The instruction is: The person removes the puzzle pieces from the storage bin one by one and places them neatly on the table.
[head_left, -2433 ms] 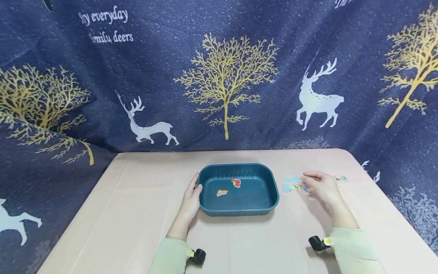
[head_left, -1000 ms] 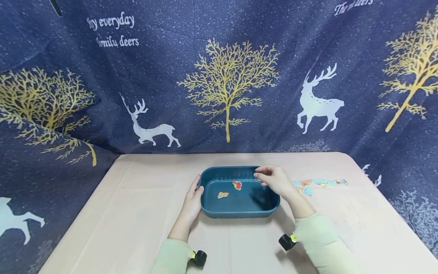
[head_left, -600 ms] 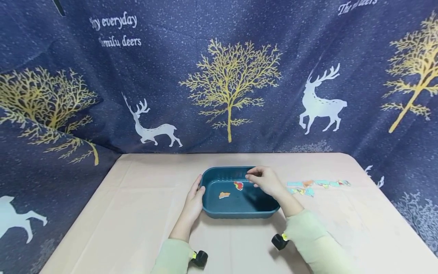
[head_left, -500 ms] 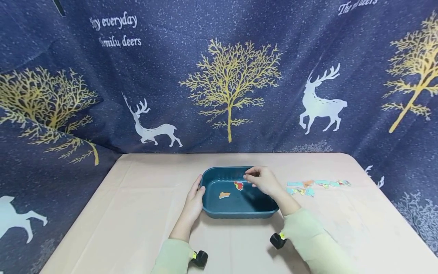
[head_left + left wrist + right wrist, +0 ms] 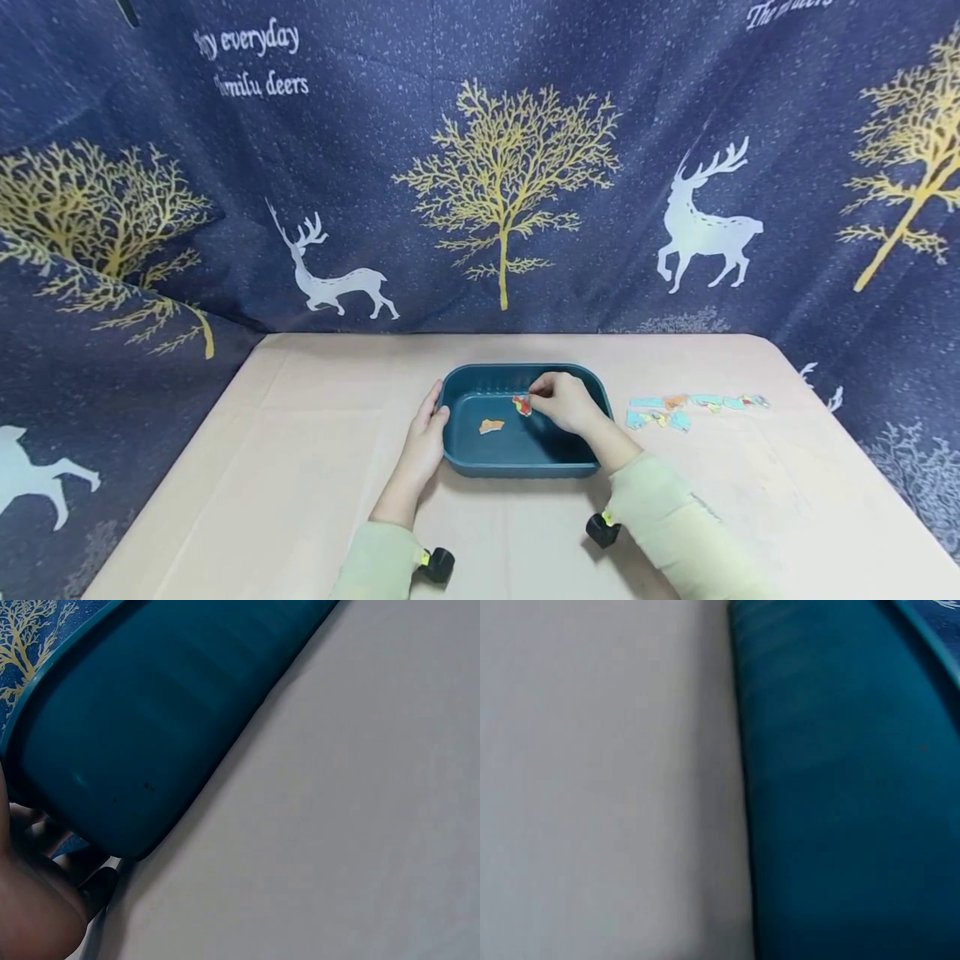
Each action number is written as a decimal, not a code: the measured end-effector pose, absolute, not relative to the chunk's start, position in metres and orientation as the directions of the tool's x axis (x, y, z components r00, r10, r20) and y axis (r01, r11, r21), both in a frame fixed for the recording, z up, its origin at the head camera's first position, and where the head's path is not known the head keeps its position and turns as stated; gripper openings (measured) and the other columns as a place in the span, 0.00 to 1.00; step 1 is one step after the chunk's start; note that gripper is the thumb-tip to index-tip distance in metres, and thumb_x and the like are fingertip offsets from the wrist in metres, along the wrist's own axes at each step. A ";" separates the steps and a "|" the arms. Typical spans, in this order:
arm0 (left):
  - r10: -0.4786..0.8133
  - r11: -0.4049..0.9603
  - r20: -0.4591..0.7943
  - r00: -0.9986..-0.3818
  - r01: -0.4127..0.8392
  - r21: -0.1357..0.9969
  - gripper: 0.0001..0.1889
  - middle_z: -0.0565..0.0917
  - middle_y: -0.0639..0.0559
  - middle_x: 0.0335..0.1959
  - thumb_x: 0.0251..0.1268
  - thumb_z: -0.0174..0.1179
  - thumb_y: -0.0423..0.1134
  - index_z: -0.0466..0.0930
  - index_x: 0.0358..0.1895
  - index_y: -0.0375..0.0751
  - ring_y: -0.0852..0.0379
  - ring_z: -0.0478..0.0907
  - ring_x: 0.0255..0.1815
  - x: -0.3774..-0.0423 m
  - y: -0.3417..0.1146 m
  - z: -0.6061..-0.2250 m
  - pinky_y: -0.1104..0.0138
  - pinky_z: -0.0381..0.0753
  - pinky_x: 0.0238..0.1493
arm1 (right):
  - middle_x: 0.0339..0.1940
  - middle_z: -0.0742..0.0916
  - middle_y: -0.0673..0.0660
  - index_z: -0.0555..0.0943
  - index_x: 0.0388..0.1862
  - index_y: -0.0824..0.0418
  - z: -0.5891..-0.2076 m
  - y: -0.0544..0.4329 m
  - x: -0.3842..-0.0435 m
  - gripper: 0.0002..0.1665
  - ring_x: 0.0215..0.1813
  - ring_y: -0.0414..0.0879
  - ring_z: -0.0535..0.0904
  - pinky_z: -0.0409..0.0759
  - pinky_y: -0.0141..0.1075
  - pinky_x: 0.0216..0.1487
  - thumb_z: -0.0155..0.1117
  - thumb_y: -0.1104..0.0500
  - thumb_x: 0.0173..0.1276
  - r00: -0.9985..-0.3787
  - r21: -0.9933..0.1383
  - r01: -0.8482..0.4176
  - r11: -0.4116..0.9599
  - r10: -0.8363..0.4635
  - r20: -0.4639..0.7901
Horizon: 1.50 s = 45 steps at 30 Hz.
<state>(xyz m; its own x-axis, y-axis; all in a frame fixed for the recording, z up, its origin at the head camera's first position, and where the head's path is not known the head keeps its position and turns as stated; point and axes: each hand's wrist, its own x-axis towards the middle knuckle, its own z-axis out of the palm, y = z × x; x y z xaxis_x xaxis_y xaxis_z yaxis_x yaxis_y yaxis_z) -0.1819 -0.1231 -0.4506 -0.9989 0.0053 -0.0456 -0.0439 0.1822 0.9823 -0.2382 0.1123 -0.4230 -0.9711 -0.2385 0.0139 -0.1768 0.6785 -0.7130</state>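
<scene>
A dark teal rectangular plastic basin sits on the table. My left hand grips its left end, thumb over the rim and fingers along the outside; the left wrist view shows this hand at the basin's corner. Inside lie an irregular red and yellow printed scrap with white edges and an orange scrap. My right hand reaches into the basin, thumb and index fingertips right at the red scrap's edge; I cannot tell whether they pinch it. The right wrist view shows only the basin's outer wall and tabletop.
Right of the basin, several light blue, orange and multicoloured scraps lie flat in two rows, with an orange one in the upper row. The pale tablecloth covers the table. Behind hangs a dark blue cloth with trees and deer.
My right hand has come left from the scraps on the table, over the basin's right side, and down to the red scrap. My left hand keeps its hold.
</scene>
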 end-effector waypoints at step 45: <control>-0.001 0.209 -0.051 -0.999 -0.050 0.977 0.27 0.47 0.48 0.78 0.77 0.34 0.41 0.45 0.76 0.47 0.46 0.41 0.78 -0.183 -0.123 -0.452 0.49 0.43 0.77 | 0.33 0.81 0.50 0.71 0.40 0.57 -0.427 0.101 -0.228 0.11 0.32 0.43 0.74 0.75 0.35 0.35 0.64 0.64 0.64 -0.897 -0.542 -0.355 0.762 -0.441 -0.033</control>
